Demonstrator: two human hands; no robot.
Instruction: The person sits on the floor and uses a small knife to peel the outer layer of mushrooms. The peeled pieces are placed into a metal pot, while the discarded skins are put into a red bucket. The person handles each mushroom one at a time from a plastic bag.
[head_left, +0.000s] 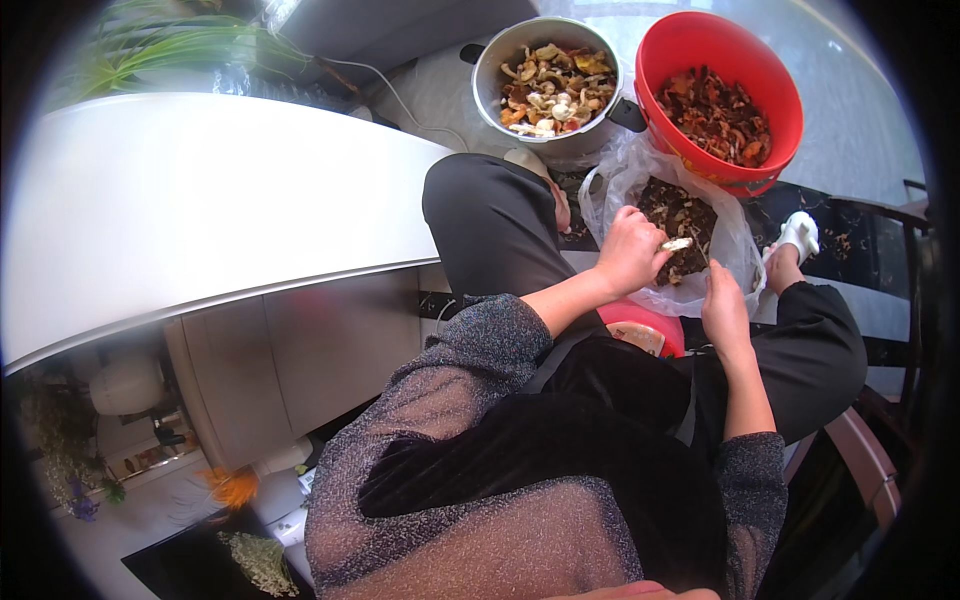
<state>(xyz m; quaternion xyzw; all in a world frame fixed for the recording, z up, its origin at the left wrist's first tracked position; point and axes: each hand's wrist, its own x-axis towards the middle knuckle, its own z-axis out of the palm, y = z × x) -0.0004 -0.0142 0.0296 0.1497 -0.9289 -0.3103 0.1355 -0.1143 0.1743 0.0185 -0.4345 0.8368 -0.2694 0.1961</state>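
Hands (630,250) over plastic bag (735,240), pot (490,75), red bucket (780,90)

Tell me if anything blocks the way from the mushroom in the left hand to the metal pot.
Nothing visible does. The left hand holds the mushroom over the plastic bag of scraps; the pot stands just beyond it on the floor, open-topped. The red bucket stands beside the pot, off the path. The right hand is nearer the body.
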